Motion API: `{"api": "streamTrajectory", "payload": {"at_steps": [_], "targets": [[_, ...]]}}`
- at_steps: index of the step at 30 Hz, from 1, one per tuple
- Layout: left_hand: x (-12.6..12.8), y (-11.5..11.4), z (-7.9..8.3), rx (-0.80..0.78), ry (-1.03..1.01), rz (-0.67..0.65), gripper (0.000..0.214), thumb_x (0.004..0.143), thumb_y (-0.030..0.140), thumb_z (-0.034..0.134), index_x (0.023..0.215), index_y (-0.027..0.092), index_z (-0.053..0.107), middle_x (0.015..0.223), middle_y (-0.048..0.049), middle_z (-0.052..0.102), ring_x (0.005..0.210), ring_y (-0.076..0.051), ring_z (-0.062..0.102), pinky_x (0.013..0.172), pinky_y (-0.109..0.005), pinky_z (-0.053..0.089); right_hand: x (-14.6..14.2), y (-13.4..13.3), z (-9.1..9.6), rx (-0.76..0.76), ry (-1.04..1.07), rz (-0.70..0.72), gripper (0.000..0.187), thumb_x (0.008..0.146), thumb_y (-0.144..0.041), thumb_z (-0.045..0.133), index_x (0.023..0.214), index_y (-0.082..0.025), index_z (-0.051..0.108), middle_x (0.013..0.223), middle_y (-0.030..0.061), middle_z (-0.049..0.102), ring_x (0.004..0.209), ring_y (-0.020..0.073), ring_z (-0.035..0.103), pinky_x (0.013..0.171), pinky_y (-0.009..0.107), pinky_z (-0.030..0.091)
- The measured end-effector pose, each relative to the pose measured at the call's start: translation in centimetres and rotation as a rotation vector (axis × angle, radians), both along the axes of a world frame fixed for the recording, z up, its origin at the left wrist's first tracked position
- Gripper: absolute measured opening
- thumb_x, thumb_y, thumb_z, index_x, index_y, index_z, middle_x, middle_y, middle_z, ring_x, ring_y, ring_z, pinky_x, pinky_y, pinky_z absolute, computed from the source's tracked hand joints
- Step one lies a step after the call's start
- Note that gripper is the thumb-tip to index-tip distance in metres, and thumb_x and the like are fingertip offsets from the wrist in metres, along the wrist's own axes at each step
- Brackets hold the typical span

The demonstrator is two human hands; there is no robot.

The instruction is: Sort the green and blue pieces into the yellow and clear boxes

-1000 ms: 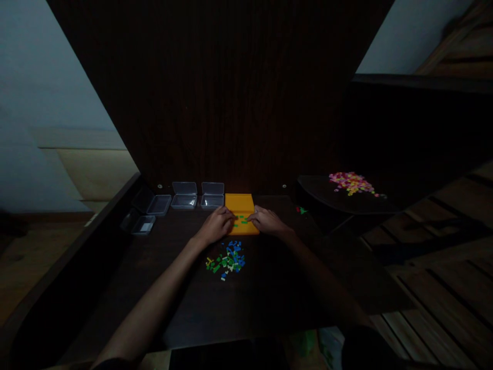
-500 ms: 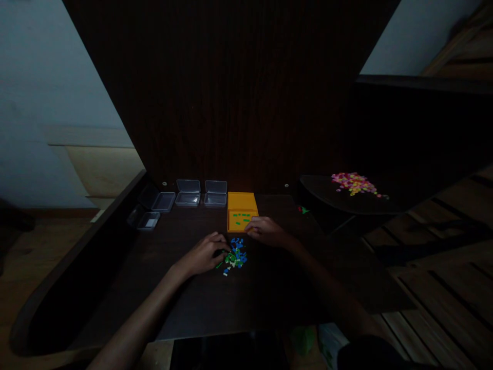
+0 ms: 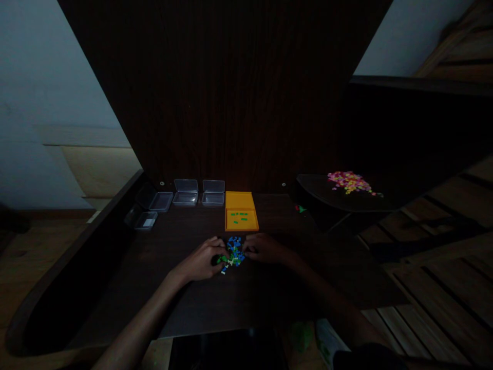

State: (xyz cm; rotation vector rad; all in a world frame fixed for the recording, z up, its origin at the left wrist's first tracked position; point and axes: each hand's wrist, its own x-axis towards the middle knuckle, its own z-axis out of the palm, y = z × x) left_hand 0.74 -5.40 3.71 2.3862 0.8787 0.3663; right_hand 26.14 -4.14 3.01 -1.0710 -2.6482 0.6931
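A small pile of blue, green and pale toy bricks [image 3: 235, 250] lies on the dark desktop. At its left edge, my left hand [image 3: 206, 258] has curled fingers and thumb closed about a green toy brick [image 3: 221, 260]. My right hand [image 3: 264, 248] reaches the pile from the right, its fingers bent together; whatever is between the fingertips is too dark and small to make out. Just beyond the pile stands an open yellow box [image 3: 252, 227], its lid folded back, with several green bricks [image 3: 244, 219] lying apart inside.
Several clear plastic boxes with raised lids, one of them a clear box [image 3: 213, 199], line the back left. A side shelf [image 3: 316, 186] on the right carries a heap of pink and yellow pieces [image 3: 351, 182]. A red and green item [image 3: 301, 208] lies near the desk's right side.
My right hand has moved from the yellow box back toward me to the right side of the brick pile. My left hand stays at the pile's left. The view has shifted slightly.
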Motion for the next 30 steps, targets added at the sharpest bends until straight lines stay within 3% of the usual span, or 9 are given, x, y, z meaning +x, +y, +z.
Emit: {"api": "streamTrajectory", "payload": {"at_steps": [11, 16, 30], "targets": [[-0.10, -0.25, -0.04, 0.026, 0.015, 0.005, 0.015, 0.083, 0.016, 0.060, 0.094, 0.022, 0.068, 0.099, -0.0031, 0.061, 0.101, -0.019, 0.056, 0.100, -0.036, 0.041, -0.30, -0.61, 0.50, 0.014, -0.052, -0.009, 0.004, 0.079, -0.014, 0.063, 0.081, -0.016, 0.065, 0.074, -0.0010, 0.059, 0.063, 0.0105, 0.048, 0.060, 0.022, 0.031], [-0.32, -0.26, -0.01, 0.046, 0.008, 0.017, 0.017, 0.083, 0.016, 0.061, 0.097, 0.023, 0.067, 0.102, -0.0020, 0.061, 0.101, -0.018, 0.057, 0.107, -0.038, 0.035, -0.42, -0.62, 0.75, -0.004, -0.060, -0.044, 0.006, 0.080, -0.014, 0.061, 0.082, -0.017, 0.066, 0.076, -0.0002, 0.062, 0.065, 0.0112, 0.051, 0.062, 0.022, 0.033], [-0.60, 0.00, -0.25, 0.081, 0.039, 0.036, 0.011, 0.085, 0.019, 0.061, 0.092, 0.023, 0.067, 0.102, -0.0029, 0.061, 0.104, -0.020, 0.056, 0.102, -0.036, 0.039, -0.08, -0.39, -0.23, -0.063, 0.001, -0.059, 0.008, 0.078, -0.010, 0.063, 0.083, -0.016, 0.066, 0.077, -0.0003, 0.063, 0.068, 0.0109, 0.054, 0.063, 0.021, 0.036]]}}
